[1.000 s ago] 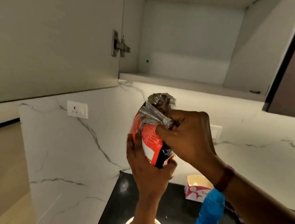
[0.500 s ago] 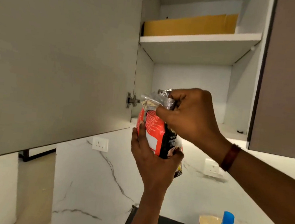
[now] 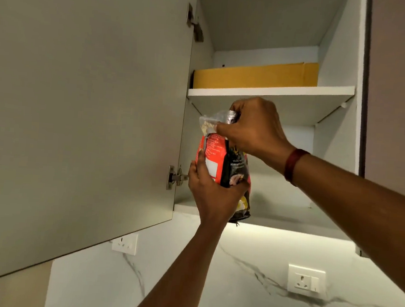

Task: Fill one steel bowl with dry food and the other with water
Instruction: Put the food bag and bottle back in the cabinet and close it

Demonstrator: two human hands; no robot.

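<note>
A red and black bag of dry food [image 3: 234,166] with a crumpled silver top is held upright in front of the open wall cabinet. My left hand [image 3: 211,194] grips the bag's lower part from below. My right hand [image 3: 252,128] pinches the folded top of the bag. The bag's bottom hangs level with the front edge of the cabinet's lower shelf [image 3: 288,225]. No steel bowl is in view.
The cabinet door [image 3: 83,108] stands open on the left. A flat yellow-brown cardboard box [image 3: 254,78] lies on the upper shelf [image 3: 270,93]. Below is a white marble wall with two sockets [image 3: 306,281], [image 3: 125,243].
Both hands have lifted the bag from above the counter up to the cabinet opening. The view has tilted upward, so the counter, blue bottle and bowls have dropped out of sight.
</note>
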